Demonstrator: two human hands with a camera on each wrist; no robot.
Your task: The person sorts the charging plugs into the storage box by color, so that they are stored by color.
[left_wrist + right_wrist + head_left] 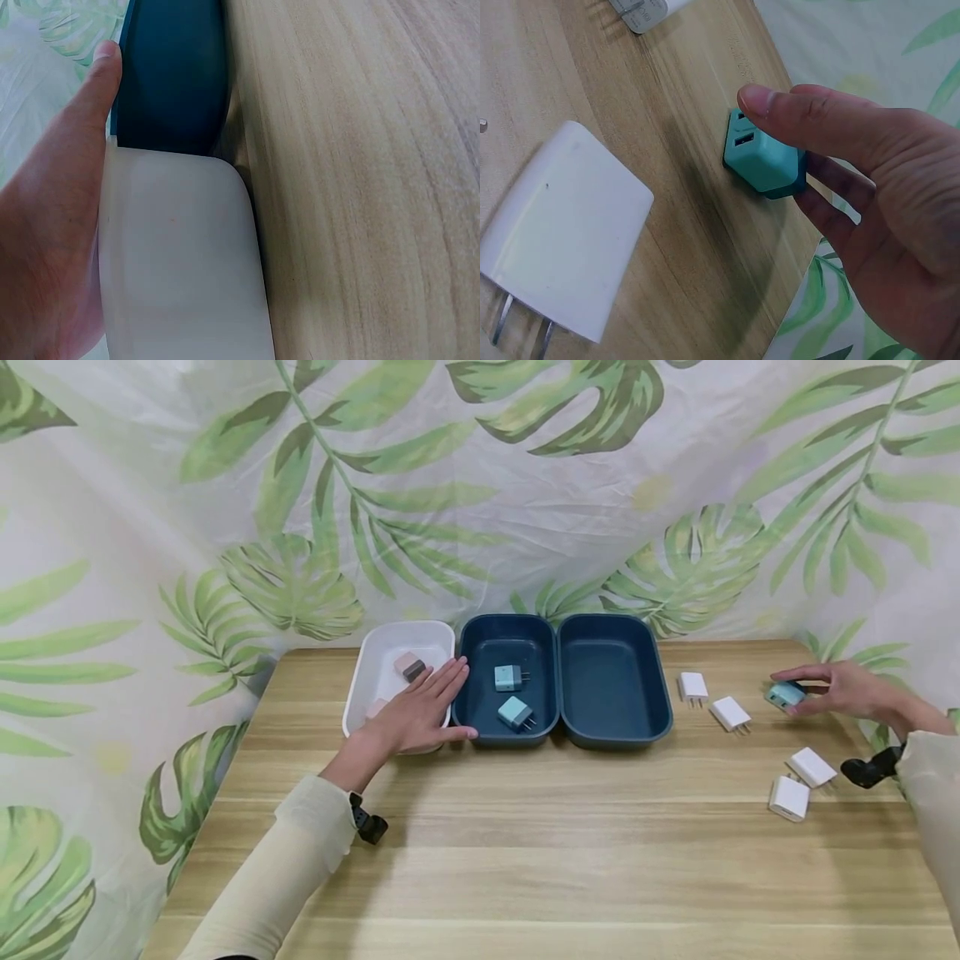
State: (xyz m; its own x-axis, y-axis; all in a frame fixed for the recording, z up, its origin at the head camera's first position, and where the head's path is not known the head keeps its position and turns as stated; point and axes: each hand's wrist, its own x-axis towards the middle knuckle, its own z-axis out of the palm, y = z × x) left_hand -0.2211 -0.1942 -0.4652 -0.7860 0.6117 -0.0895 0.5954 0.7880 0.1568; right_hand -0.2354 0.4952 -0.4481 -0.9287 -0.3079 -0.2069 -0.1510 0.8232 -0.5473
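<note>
Right wrist view: we saw right hand (896, 214) pinching teal charger (769, 165) between thumb and fingers, ten o'clock of palm; print on white charger (646, 12), eleven o'clock, was illegible. Left hand (416, 710) lay straight-fingered.

No word, brand or number is coming through legibly in any view. In the right wrist view, a white, boxy plastic charger with metal prongs (658, 10) is lying beyond the thumb tip of the right hand (900, 195), off toward the upper left, and its flat grey end face (643, 18) is carrying small dark print beside the prongs, too tiny and blurred for spelling out. Just past the same thumb tip, a patch of faint, fine marks (739, 60) is showing on the light brown wood-grain tabletop (615, 90); whether it is forming lettering cannot be told.
</note>
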